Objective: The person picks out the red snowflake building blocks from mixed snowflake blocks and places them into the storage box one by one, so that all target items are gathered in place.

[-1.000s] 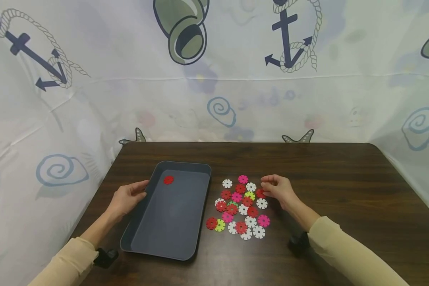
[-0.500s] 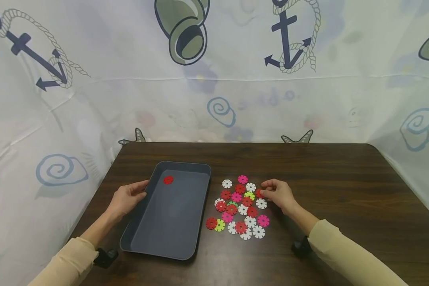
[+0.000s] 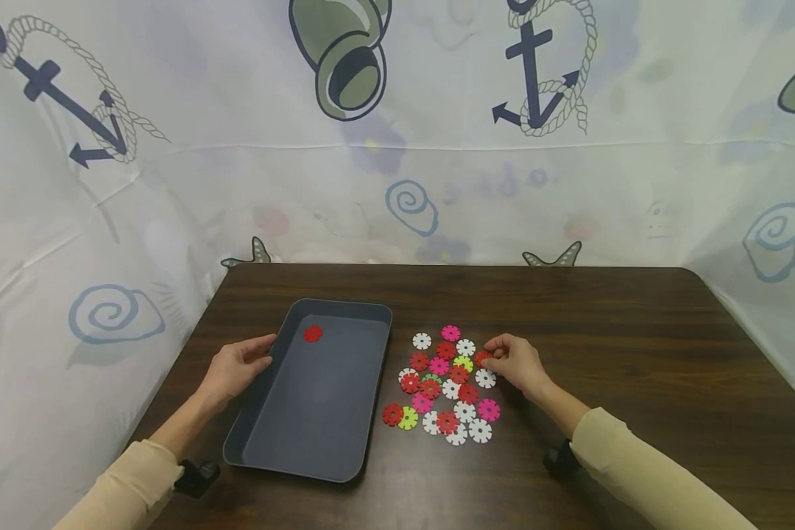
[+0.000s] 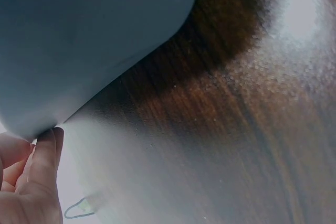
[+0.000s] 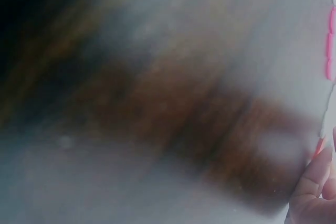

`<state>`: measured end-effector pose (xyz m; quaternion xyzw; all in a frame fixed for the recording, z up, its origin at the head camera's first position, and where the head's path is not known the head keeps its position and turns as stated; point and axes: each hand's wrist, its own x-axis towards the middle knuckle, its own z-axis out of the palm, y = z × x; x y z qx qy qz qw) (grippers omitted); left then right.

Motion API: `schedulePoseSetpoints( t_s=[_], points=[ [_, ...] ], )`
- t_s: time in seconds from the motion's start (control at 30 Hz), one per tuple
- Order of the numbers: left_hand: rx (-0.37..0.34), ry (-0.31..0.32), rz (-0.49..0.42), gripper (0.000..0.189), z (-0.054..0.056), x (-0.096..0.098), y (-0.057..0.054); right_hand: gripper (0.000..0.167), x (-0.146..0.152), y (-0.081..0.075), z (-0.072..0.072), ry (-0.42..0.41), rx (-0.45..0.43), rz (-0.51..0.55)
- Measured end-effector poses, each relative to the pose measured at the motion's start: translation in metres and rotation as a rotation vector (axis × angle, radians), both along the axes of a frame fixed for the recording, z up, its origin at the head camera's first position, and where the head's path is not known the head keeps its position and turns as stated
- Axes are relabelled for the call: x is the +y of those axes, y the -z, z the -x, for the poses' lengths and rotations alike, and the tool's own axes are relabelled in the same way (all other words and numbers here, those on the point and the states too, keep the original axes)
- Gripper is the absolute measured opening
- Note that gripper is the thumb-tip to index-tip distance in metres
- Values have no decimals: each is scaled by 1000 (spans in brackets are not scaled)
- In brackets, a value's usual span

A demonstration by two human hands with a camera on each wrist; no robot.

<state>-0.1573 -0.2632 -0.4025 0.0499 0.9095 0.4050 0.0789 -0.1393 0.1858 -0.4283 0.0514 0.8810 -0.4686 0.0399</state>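
Note:
In the head view, my left hand (image 3: 235, 372) holds the left rim of a grey rectangular tray (image 3: 305, 471), thumb inside the edge. The left wrist view shows the fingers (image 4: 44, 163) against the tray's outer wall (image 4: 100, 77). One red notched disc (image 3: 313, 334) lies near the tray's far end. Right of the tray, my right hand (image 3: 517, 364) pinches a red interlocking disc (image 3: 482, 358) at the pile's right edge. A sliver of that red disc (image 5: 318, 147) shows by the thumb in the right wrist view.
Several loose notched discs, among them a white disc (image 3: 480, 430), a pink disc (image 3: 489, 410) and a yellow-green disc (image 3: 408, 418), lie spread and partly overlapping. The dark wooden table (image 3: 636, 331) ends at a patterned curtain (image 3: 464, 199) behind and beside it.
My right hand has lowered slightly, its thumb and fingers coming onto the red disc at the pile's edge. The left hand and tray stay in place.

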Motion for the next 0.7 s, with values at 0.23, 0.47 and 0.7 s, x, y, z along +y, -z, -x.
schedulePoseSetpoints(
  t_s=[0.23, 0.47, 0.7],
  points=[
    [-5, -10, 7, 46, 0, 1, 0, 25, 0, 1, 1, -22, -7, -51],
    [-9, -13, 0, 46, 0, 1, -1, 23, 1, 2, 4, -43, 11, -114],
    [-16, -17, 2, 46, -1, 2, -1, 23, 1, 0, 4, -60, 27, -131]
  ],
)
